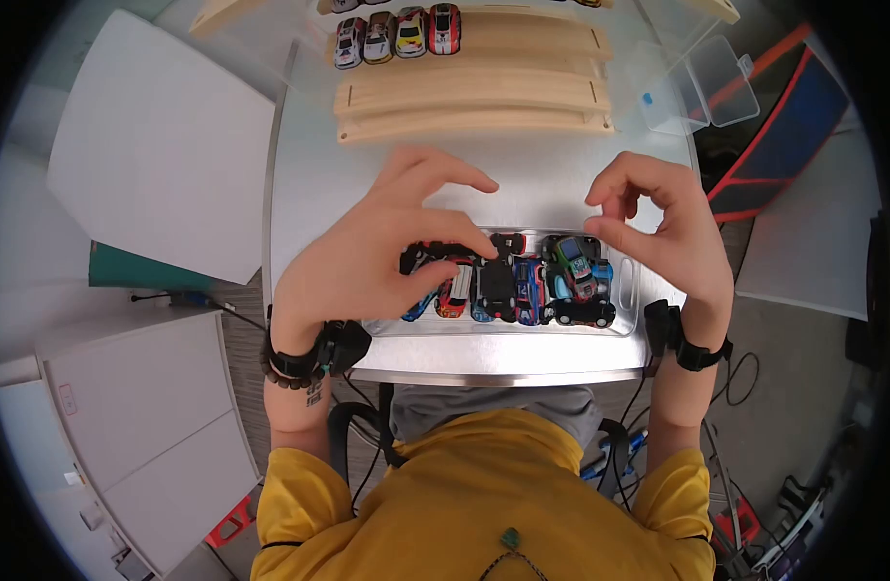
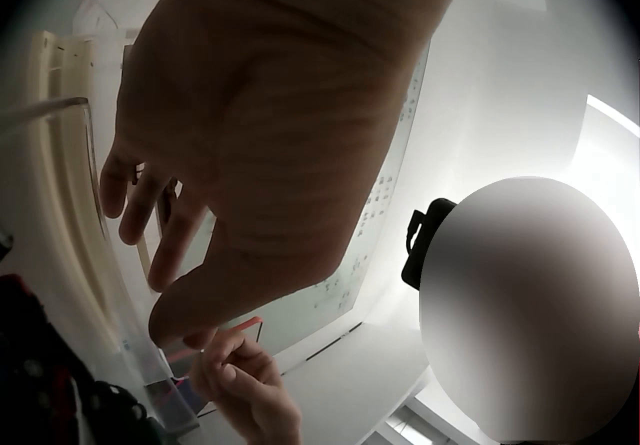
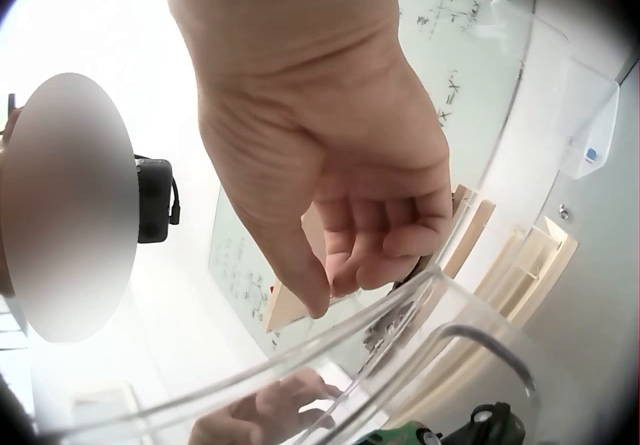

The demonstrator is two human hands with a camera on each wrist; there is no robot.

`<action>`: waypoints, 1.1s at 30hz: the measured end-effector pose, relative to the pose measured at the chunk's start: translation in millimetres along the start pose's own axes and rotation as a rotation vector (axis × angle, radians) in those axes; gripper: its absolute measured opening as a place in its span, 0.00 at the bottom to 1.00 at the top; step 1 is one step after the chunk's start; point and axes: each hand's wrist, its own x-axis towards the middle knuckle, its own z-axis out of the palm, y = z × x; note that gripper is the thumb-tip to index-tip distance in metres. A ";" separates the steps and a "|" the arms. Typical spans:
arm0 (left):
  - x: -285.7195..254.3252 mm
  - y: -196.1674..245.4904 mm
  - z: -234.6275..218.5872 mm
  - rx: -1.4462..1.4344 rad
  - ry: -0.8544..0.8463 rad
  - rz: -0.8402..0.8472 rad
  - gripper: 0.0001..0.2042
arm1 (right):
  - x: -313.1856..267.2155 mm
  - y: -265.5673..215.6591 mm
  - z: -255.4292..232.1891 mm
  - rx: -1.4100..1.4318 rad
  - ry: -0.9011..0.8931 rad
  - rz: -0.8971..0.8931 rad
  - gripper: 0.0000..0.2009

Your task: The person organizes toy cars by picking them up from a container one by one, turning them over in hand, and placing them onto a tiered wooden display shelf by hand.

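Observation:
A clear plastic tray [image 1: 631, 295] filled with small toy cars lies near the table's front edge. My left hand [image 1: 362, 247] hovers over its left part with fingers spread apart, hiding some cars there. Above the tray's right end is my right hand [image 1: 675, 218], its fingers loosely bent and nothing between them and the thumb. Close to it, a green toy car [image 1: 575, 266] sits tilted on top of other cars. A black toy car [image 1: 496, 290], a blue one [image 1: 530, 290] and a red one [image 1: 453, 293] lie along the middle and left.
Behind the tray stands a stepped wooden rack [image 1: 474, 97]. On its upper step several toy cars, among them a red and white car [image 1: 445, 29], stand side by side at the left. An open clear plastic box [image 1: 677, 102] is at the table's back right.

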 end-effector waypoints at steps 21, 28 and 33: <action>6.9 12.2 39.7 0.279 -0.114 0.032 0.16 | -10.2 -10.8 19.2 -0.270 -0.112 -0.116 0.12; 10.4 18.5 36.5 0.321 -0.082 0.022 0.10 | -1.9 -4.6 10.0 -0.158 0.012 -0.107 0.09; 10.8 16.6 33.5 0.358 -0.095 0.049 0.10 | -2.7 -4.1 12.5 -0.081 0.006 -0.151 0.10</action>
